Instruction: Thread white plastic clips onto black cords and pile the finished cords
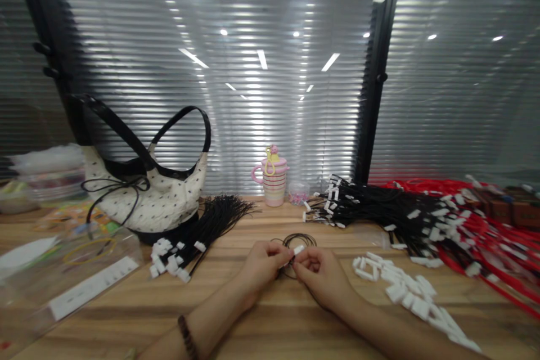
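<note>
Over the middle of the wooden table, my left hand and my right hand meet at a coiled black cord. The left fingers pinch the cord from the left side. The right thumb and fingers are closed on it from the right, close to a small white piece at the fingertips. Loops of the cord stand out behind and below the fingers. Exactly where the cord passes between the fingertips is hidden.
Right of my hands lie loose white pieces, and behind them black cords with white ends and red cords. On the left are a black cord bundle, a dotted handbag and a plastic bag. A pink cup stands behind.
</note>
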